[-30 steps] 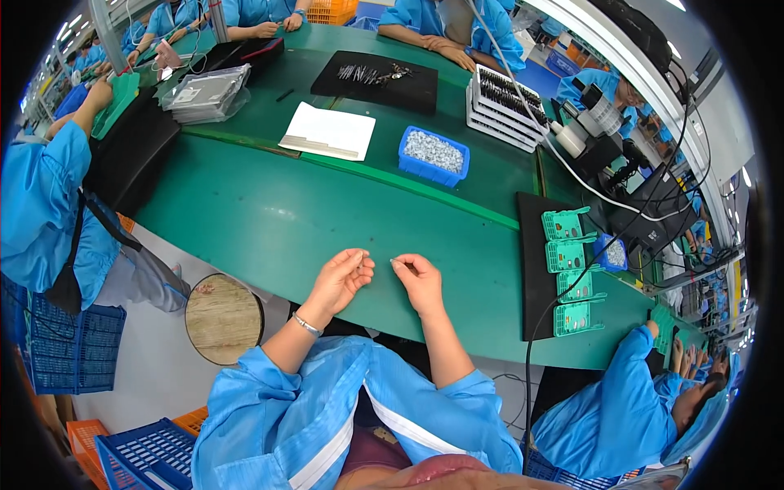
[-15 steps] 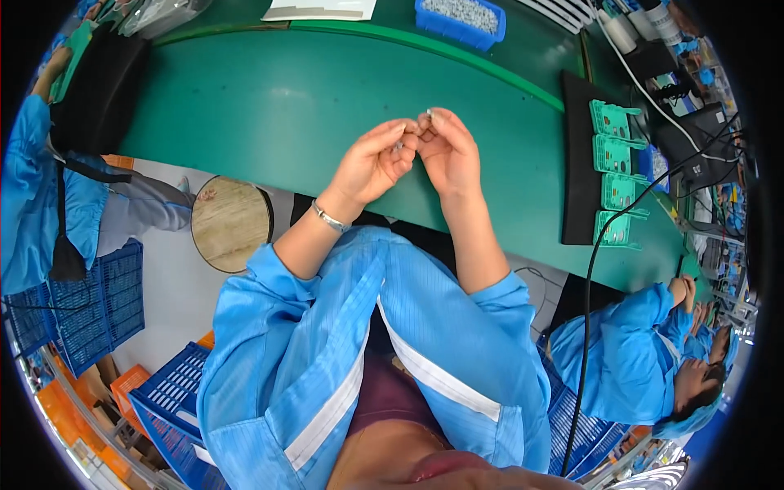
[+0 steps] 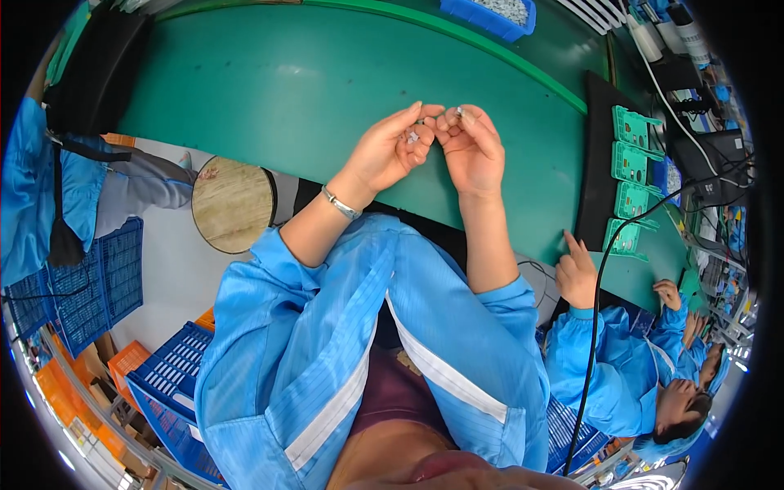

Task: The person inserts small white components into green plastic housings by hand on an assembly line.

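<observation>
Both hands are raised over the near part of the green work table (image 3: 269, 106), fingertips close together. My left hand (image 3: 377, 153) is curled, and small pale metallic pieces (image 3: 412, 137) show among its bent fingers. Thumb and forefinger of that hand reach toward the other hand. My right hand (image 3: 475, 163) is closed in a pinch on a small shiny metal piece (image 3: 459, 111) at its fingertips. The exact kind of these pieces is too small to tell. A bracelet circles my left wrist.
A blue bin (image 3: 508, 33) of small grey parts stands at the far side. Several green trays (image 3: 633, 163) line a black mat (image 3: 594, 155) at right, crossed by a black cable (image 3: 590, 327). A co-worker's hand (image 3: 576, 276) touches the table's right front edge. A round stool (image 3: 233, 204) stands left.
My fingertips have drawn slightly apart, and the small pieces show more plainly. The co-worker at right has stretched a hand out to the table. The view has shifted a little.
</observation>
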The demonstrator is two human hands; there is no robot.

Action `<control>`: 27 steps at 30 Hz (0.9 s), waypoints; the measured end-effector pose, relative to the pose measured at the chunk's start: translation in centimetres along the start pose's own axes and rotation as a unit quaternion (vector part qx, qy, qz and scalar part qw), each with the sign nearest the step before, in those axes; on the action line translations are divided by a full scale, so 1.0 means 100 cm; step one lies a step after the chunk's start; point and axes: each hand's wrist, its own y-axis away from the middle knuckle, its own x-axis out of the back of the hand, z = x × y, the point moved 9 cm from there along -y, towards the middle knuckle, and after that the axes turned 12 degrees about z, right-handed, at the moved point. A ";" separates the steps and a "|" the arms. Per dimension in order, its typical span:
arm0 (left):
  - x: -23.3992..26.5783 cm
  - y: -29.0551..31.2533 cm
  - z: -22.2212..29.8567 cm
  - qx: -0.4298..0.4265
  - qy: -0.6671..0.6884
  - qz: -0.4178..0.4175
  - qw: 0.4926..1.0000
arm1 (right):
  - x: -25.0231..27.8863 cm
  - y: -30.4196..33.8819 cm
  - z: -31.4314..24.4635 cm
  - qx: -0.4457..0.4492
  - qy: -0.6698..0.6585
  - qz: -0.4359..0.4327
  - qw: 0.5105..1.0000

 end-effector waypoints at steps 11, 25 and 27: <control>0.010 0.002 0.010 -0.009 -0.015 -0.012 1.000 | 0.018 -0.003 -0.002 -0.012 0.027 0.012 1.000; 0.005 -0.003 -0.002 -0.006 -0.034 0.006 0.999 | -0.005 0.007 -0.004 0.013 0.145 -0.044 0.988; 0.005 -0.003 0.001 -0.021 -0.041 0.005 0.999 | -0.007 0.008 -0.005 0.017 0.154 -0.050 0.987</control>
